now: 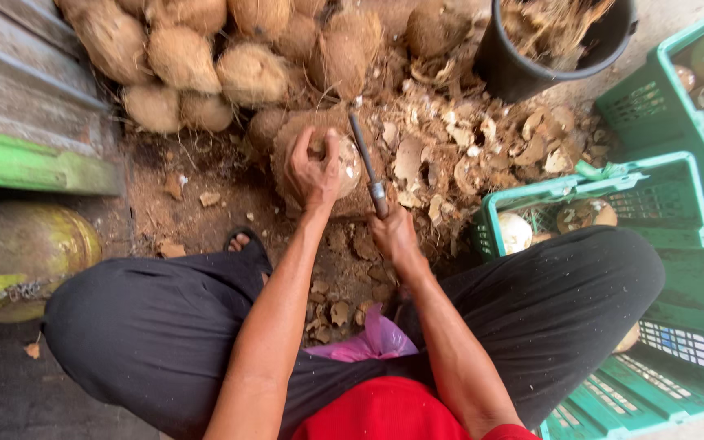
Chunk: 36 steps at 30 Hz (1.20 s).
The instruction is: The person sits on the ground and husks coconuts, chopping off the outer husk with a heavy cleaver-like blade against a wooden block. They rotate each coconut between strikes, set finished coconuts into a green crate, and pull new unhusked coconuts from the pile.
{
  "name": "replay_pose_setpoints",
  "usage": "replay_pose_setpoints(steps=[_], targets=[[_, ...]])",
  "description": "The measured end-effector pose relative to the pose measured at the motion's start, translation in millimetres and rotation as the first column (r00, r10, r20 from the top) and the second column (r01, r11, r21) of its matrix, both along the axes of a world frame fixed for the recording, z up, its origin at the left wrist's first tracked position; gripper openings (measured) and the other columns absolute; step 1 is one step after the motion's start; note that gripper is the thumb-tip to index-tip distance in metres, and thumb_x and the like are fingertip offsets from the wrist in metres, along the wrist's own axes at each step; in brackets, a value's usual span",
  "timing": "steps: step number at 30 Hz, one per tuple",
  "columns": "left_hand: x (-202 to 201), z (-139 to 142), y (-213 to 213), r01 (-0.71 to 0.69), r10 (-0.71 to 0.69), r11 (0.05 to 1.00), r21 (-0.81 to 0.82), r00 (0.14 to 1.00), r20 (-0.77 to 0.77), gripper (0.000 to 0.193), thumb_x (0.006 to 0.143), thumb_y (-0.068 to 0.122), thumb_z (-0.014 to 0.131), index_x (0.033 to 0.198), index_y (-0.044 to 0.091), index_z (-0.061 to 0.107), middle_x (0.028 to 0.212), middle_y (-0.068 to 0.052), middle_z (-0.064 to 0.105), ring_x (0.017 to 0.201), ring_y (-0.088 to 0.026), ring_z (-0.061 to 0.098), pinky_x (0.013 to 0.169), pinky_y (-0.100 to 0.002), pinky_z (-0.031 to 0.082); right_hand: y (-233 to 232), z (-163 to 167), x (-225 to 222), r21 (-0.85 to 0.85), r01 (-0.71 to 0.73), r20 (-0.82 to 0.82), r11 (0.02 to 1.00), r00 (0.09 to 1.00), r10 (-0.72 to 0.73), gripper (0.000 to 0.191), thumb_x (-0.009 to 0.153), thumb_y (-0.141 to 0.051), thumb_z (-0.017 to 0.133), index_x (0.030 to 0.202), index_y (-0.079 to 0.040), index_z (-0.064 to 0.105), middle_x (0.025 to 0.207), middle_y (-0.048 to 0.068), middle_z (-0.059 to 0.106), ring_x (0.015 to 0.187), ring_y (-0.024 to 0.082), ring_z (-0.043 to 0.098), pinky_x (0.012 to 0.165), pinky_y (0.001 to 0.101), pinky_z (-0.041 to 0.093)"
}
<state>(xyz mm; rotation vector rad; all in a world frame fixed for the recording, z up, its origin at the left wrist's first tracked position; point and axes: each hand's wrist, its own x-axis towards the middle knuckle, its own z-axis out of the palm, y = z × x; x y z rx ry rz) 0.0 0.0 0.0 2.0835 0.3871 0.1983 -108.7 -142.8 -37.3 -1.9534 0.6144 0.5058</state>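
While the left hand (313,169) clamps the half-husked coconut (337,167) on the stump just below the husk pile at twelve o'clock, the right hand (393,235) – fist closed on the metal-handled blade (366,163) – should, I'd say, strike shallow, clear of those fingers.

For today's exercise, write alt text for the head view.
A seated person's left hand grips a coconut on a stump while the right hand holds a metal blade against it. Husked coconuts, a black bucket and green crates surround them.
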Motion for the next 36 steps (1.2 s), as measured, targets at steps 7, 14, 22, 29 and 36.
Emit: replay_pose_setpoints(steps=[7,14,22,29,36], targets=[[14,-46,13,-0.014,0.016,0.999,-0.045,0.998,0.057,0.047,0.09,0.056,0.065,0.11,0.014,0.074,0.101,-0.005,0.074,0.089,-0.021,0.068,0.082,-0.042,0.054,-10,-3,-5,0.02,-0.053,0.041,0.998,0.998,0.052,0.027,0.099,-0.029,0.062,0.08,-0.01,0.06,0.056,0.001,0.053,0.04,0.012,0.045,0.034,0.0282,0.038],[15,-53,15,-0.054,0.048,0.996,0.069,0.995,0.083,0.041,0.092,0.057,0.062,0.101,0.019,0.073,0.106,-0.003,0.074,0.091,-0.02,0.068,0.081,-0.041,0.055,-3,15,-12,0.266,0.07,0.419,0.961,0.89,-0.181,0.048,0.103,-0.038,0.066,0.07,-0.009,0.048,0.056,-0.001,0.048,0.041,0.01,0.04,0.035,0.0275,0.034],[21,-31,9,-0.044,0.043,0.997,0.057,0.999,0.022,0.046,0.088,0.059,0.06,0.108,0.02,0.074,0.106,-0.005,0.075,0.089,-0.023,0.068,0.072,-0.042,0.053,-6,28,-6,0.098,-0.005,0.071,0.995,0.997,-0.002,0.032,0.095,-0.041,0.065,0.084,-0.011,0.062,0.056,0.0,0.049,0.04,0.011,0.043,0.035,0.0294,0.037],[13,-43,15,-0.041,0.037,0.997,0.062,0.997,0.069,0.046,0.093,0.059,0.057,0.109,0.019,0.071,0.102,-0.004,0.074,0.085,-0.02,0.07,0.074,-0.04,0.056,-7,12,-19,0.43,0.122,0.338,0.895,0.897,-0.285,0.046,0.102,-0.036,0.069,0.072,-0.006,0.05,0.057,0.001,0.051,0.041,0.012,0.043,0.036,0.0286,0.039],[10,-35,13,0.003,0.0,0.999,-0.032,0.996,0.087,0.05,0.092,0.062,0.056,0.114,0.019,0.07,0.111,-0.004,0.073,0.098,-0.021,0.069,0.083,-0.043,0.057,4,-6,-20,0.189,-0.026,0.029,0.982,0.999,0.021,0.029,0.099,-0.034,0.064,0.082,-0.013,0.056,0.058,0.001,0.048,0.042,0.011,0.043,0.036,0.0298,0.039]])
